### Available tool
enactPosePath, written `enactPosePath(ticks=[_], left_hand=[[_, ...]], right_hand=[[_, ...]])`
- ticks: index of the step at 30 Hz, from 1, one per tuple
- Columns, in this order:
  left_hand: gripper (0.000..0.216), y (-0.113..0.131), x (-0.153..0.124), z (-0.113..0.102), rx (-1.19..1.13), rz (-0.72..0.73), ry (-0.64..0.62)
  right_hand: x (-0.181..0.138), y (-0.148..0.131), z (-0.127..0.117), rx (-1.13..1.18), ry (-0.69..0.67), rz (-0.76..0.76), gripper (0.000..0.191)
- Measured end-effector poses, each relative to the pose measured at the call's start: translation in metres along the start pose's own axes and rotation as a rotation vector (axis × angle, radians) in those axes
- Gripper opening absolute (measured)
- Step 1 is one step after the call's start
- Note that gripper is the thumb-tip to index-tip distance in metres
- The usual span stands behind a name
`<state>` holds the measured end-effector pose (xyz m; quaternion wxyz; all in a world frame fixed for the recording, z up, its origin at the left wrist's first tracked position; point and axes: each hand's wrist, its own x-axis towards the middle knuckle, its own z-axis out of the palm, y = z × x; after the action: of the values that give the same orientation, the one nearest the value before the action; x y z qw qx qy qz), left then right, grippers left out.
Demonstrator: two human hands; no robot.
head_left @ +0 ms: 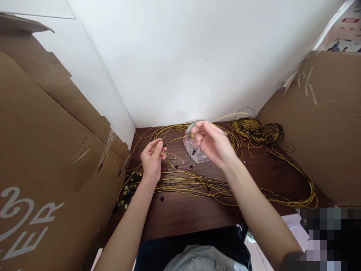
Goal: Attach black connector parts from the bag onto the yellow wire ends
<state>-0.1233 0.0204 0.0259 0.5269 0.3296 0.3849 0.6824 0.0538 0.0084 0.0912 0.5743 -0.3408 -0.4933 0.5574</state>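
My left hand (151,158) is closed in a pinch on a small black piece (165,145) at the end of a thin yellow wire (179,138). That wire runs taut to my right hand (211,142), whose curled fingers are closed around it above a clear plastic bag (200,157). Just what sits between the right fingertips is partly hidden. Small black parts, one of them (161,198) near the front, lie scattered on the dark wooden table (180,218). A long bundle of yellow and black wires (191,184) stretches below both hands.
Cardboard walls stand at the left (56,124) and right (316,131), with a white wall (180,67) behind. A tangled wire coil (254,131) lies at the back right. Several black and yellow-metal connectors (129,190) sit at the table's left end.
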Motion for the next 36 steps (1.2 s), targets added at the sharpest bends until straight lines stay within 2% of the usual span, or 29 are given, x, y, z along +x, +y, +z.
enactPosePath(ticks=[6,10,13,18,22,26,29,33,36], left_hand=[[0.032,0.008,0.012,-0.010,-0.093,0.032,0.126],[0.036,0.012,0.020,-0.019,-0.162,0.033,0.240],[0.034,0.012,0.023,-0.022,-0.189,0.019,0.293],[0.031,0.012,0.024,-0.025,-0.196,0.023,0.318],[0.034,0.012,0.022,-0.021,-0.184,0.009,0.185],[0.032,0.003,0.011,-0.007,-0.140,0.022,-0.059],[0.026,-0.011,0.001,0.005,-0.100,-0.028,-0.242],[0.021,-0.028,-0.004,0.010,0.048,-0.063,-0.388],[0.021,-0.036,0.000,0.006,0.162,-0.056,-0.380]], right_hand=[[-0.010,-0.044,-0.043,0.003,0.237,-0.081,0.025],[-0.023,-0.070,-0.070,0.009,0.318,-0.104,0.029],[-0.034,-0.086,-0.090,-0.076,0.392,-0.094,0.030],[-0.048,-0.098,-0.117,0.081,0.506,-0.082,0.031],[-0.052,-0.096,-0.125,0.235,0.485,-0.052,0.025],[-0.049,-0.092,-0.118,0.315,0.460,-0.028,0.030],[-0.046,-0.091,-0.113,0.303,0.431,-0.043,0.036],[-0.043,-0.086,-0.111,0.125,0.401,-0.073,0.039],[-0.043,-0.076,-0.115,-0.175,0.461,-0.134,0.037]])
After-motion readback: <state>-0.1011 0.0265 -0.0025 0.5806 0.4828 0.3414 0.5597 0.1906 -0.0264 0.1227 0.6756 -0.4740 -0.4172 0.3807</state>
